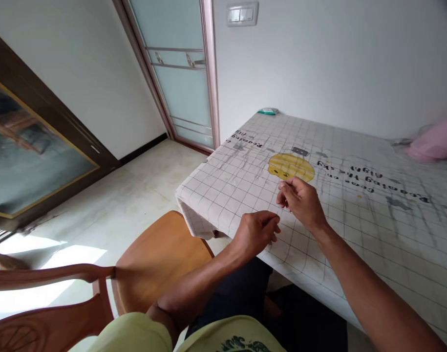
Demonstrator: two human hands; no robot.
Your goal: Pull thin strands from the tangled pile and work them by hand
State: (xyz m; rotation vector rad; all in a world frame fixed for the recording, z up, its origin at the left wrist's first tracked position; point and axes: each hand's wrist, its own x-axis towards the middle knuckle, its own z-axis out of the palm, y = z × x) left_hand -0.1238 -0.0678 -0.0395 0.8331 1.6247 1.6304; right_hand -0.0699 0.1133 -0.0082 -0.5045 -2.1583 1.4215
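My left hand point(256, 231) is closed in a pinch just above the near edge of the table, thumb against the curled fingers. Slightly farther in and to the right, my right hand point(301, 200) pinches too, its fingertips pointing left. A small gap separates the two hands. Whatever they hold, if anything, is too small or thin to make out. Beneath them spreads a white checked tablecloth point(223, 188) with printed lettering and a yellow round figure point(294, 166), which lies just beyond my right hand.
A wooden chair point(160, 254) stands at the left by the table corner. At the table's far corner lies a small green-and-white packet point(268, 111). Something pink point(436, 139) sits at the right by the wall. A glass door point(182, 93) is behind.
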